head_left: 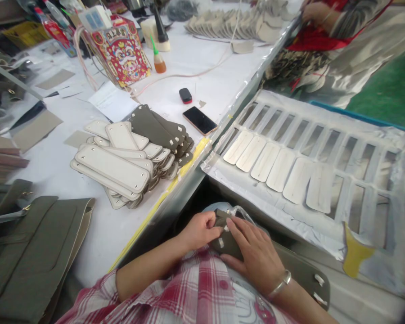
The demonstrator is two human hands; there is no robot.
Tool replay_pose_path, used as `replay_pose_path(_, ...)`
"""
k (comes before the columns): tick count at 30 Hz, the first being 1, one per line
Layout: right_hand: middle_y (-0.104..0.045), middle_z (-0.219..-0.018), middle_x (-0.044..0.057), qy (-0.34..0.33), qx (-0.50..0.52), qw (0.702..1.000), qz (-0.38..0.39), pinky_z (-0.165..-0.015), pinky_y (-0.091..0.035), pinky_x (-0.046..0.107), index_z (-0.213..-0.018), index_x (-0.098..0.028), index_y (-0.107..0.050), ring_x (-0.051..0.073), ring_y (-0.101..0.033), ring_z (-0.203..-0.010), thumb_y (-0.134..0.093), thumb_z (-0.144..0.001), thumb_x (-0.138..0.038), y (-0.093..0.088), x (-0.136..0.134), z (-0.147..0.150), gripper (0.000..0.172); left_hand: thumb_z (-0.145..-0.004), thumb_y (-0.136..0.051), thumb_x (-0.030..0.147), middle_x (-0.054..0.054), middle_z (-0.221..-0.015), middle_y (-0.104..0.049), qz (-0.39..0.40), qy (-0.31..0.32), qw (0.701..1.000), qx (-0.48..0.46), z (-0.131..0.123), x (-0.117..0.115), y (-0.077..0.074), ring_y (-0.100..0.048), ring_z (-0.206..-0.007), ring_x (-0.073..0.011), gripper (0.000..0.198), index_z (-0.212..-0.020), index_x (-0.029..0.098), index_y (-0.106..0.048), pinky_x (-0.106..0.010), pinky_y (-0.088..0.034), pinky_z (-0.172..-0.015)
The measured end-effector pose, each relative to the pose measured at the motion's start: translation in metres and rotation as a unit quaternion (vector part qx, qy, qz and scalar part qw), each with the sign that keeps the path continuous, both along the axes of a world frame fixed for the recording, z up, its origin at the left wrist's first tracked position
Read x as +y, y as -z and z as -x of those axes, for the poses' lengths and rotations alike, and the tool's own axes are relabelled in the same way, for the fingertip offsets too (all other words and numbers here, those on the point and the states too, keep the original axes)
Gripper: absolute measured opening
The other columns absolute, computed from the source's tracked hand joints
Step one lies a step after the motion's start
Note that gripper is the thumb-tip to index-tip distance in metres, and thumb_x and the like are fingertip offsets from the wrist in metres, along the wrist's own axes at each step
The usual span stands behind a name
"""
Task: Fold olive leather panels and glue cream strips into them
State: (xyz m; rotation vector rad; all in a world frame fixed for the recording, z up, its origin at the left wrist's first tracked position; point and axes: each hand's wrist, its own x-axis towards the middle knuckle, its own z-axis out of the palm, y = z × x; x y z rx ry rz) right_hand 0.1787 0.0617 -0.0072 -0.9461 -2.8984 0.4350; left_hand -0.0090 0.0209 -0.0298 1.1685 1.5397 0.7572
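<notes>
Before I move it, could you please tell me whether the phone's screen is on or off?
Off, it appears: the phone lies face up, its screen dark.

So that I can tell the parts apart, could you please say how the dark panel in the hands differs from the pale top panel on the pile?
The dark panel shows an olive-grey face, the pale top panel an off-white one. The dark panel is partly covered by the left hand and right hand; the pale top panel lies uncovered on the pile. Both look long, with rounded corners.
</notes>
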Motion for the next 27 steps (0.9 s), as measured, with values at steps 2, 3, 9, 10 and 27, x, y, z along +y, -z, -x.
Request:
replay_pose_path(2, -0.047, -0.132, 0.014, 0.009, -0.004, 1.000, 0.006, -0.092, -0.038, 0.045, -0.133, -0.015, -0.040, 0.030, -0.045, -0.115, -0.055, -0.076, -0.055, -0.001, -0.001, 0.004, 0.071, -0.072, -0.057, 0.030, 0.007, -0.055, -0.031, 0.000, 0.011, 1.000, -0.005, 0.001, 0.003, -0.001, -0.030, -0.053, -0.0076, 0.032, -0.058, 0.018, -0.031, -0.021, -0.024, -0.048)
replay_pose_path(3, -0.046, -0.133, 0.015, 0.013, -0.006, 1.000, 0.009, -0.092, -0.037, 0.046, -0.132, -0.014, -0.040, 0.031, -0.044, -0.116, -0.056, -0.075, -0.055, -0.001, -0.002, 0.005, 0.072, -0.073, -0.057, 0.031, 0.007, -0.055, -0.031, 0.000, 0.017, 1.000, -0.005, 0.002, 0.004, -0.001, -0.030, -0.053, -0.0075, 0.032, -0.058, 0.018, -0.031, -0.021, -0.025, -0.048)
replay_pose_path(9, -0.046, -0.132, 0.018, 0.037, -0.027, 0.999, -0.007, -0.094, -0.036, 0.045, -0.135, -0.008, -0.033, 0.031, -0.043, -0.116, -0.060, -0.068, -0.058, 0.003, -0.006, -0.037, 0.088, -0.074, -0.057, 0.040, 0.007, -0.055, -0.035, 0.001, 0.056, 0.997, 0.055, 0.006, 0.003, -0.008, -0.034, -0.054, -0.0082, 0.034, -0.060, 0.018, -0.035, -0.021, -0.028, -0.051)
replay_pose_path(10, -0.047, -0.130, 0.018, 0.049, -0.035, 0.998, -0.016, -0.093, -0.036, 0.045, -0.135, -0.007, -0.033, 0.031, -0.044, -0.115, -0.060, -0.067, -0.060, 0.004, -0.007, -0.052, 0.090, -0.074, -0.058, 0.041, 0.007, -0.057, -0.038, 0.001, 0.064, 0.995, 0.076, 0.007, 0.003, -0.012, -0.036, -0.055, -0.0087, 0.033, -0.062, 0.018, -0.038, -0.021, -0.030, -0.052)
replay_pose_path(27, -0.051, -0.126, 0.014, 0.107, 0.004, 0.994, 0.001, -0.090, -0.038, 0.044, -0.131, -0.015, -0.042, 0.029, -0.047, -0.110, -0.061, -0.067, -0.059, -0.002, -0.017, -0.133, 0.079, -0.055, -0.070, 0.055, -0.011, -0.120, -0.054, -0.217, 0.360, 0.843, 0.337, -0.077, 0.021, -0.035, -0.049, -0.107, -0.0292, 0.079, -0.120, 0.017, -0.044, -0.041, -0.031, -0.094)
